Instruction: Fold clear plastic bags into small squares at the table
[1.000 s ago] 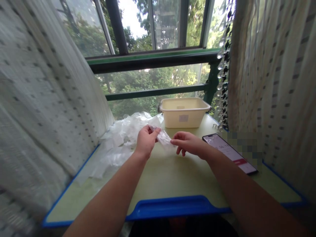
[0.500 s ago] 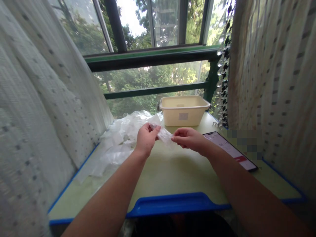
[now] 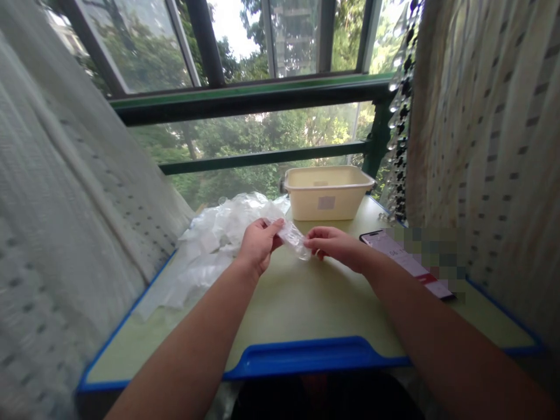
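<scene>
left hand [image 3: 257, 244] pinching clear plastic piece [image 3: 294, 238] | right hand [image 3: 333, 246] pinching it | contents possibly none, blurred

The left hand [image 3: 258, 248] and right hand [image 3: 335, 245] were bare; the left forearm [image 3: 196, 344] at seven o'clock and right forearm [image 3: 420, 318] at five o'clock were uncovered.

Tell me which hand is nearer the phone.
Right. The right hand is just left of the phone, not touching it. The left hand is farther left, across the small plastic bag both hands pinch.
</scene>
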The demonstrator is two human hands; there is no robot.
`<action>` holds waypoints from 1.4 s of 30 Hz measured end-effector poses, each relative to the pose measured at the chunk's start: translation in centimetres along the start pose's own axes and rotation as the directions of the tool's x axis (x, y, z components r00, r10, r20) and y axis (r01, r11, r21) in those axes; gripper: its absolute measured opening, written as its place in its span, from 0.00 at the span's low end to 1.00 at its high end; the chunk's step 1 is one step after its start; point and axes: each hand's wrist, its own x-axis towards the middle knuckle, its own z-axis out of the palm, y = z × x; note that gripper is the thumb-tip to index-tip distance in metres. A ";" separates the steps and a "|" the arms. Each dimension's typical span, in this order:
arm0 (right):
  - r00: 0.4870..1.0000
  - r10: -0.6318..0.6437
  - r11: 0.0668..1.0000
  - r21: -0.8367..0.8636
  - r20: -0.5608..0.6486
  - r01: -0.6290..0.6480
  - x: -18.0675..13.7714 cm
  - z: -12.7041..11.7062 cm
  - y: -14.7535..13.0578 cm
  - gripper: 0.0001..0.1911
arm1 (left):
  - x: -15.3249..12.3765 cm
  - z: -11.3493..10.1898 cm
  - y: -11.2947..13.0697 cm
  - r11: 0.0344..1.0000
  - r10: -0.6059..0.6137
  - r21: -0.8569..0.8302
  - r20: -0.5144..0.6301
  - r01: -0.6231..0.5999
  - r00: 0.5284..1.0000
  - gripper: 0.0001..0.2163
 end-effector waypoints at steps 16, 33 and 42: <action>0.999 0.032 0.959 0.283 -0.025 -0.024 0.8 -0.1 0.6 0.09 | 0.0 -0.1 -0.5 0.994 -0.102 0.036 -0.093 0.105 0.991 0.04; 0.977 0.150 0.888 -0.454 0.152 -0.065 -0.7 -2.3 0.0 0.11 | -3.2 -0.4 0.3 0.032 0.007 0.688 0.725 -0.725 0.689 0.29; 0.998 0.049 0.518 -0.855 0.039 0.008 -1.8 -2.1 -0.9 0.11 | -4.1 -0.2 -2.4 -0.117 -0.356 0.727 0.605 -0.677 0.712 0.35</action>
